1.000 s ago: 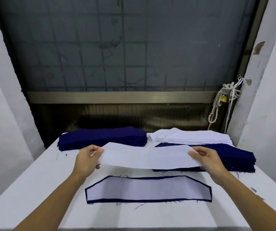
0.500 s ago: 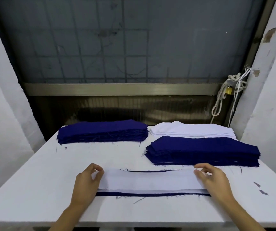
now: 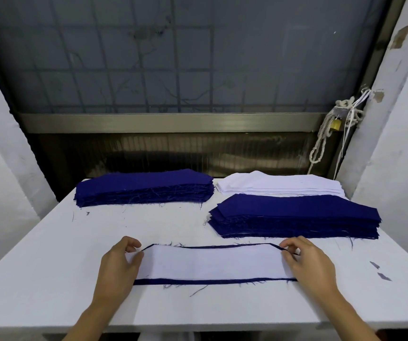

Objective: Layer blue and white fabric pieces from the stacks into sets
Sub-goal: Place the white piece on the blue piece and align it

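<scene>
Flat atop dark blue fabric piece at desk front: thin white fabric strip, ends pinched by left hand and right hand; judged light, limp, slide-prone, best held at both ends.

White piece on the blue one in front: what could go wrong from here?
The white piece shows more of the blue piece along its near edge than its far edge, so the set may sit skewed.
The left grip and right grip pinch its ends; letting go could drag it.
Loose threads may get trapped.
</scene>
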Tool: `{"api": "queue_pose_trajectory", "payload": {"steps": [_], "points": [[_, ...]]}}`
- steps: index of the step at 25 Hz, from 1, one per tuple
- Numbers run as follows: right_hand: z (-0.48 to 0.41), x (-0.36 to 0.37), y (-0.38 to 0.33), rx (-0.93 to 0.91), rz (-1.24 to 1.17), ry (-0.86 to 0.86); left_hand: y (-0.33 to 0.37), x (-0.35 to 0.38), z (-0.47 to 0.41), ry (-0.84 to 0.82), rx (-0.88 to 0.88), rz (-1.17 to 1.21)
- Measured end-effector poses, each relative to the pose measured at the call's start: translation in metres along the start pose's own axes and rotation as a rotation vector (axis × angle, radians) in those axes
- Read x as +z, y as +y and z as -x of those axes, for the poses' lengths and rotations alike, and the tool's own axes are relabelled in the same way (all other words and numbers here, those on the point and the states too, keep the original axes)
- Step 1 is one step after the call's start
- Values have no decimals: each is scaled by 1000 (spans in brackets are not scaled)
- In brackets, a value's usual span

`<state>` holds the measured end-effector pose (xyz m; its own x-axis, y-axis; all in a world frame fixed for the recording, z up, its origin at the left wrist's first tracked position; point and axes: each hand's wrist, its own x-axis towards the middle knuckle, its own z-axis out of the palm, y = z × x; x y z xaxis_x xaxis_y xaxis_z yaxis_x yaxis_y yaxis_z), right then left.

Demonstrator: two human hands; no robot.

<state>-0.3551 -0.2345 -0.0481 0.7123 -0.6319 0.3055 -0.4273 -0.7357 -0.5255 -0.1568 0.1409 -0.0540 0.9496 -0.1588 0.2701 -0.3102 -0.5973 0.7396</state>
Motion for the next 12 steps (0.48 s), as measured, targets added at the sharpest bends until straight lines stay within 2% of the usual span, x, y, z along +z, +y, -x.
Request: {"api": "queue_pose_trajectory", "payload": {"steps": [7, 12], "points": [[0, 3, 3, -57, 66, -22, 1, 0, -2, 3, -20, 26], [-14, 4, -15, -89, 49, 89, 6, -9, -24, -62, 21, -57]]}}
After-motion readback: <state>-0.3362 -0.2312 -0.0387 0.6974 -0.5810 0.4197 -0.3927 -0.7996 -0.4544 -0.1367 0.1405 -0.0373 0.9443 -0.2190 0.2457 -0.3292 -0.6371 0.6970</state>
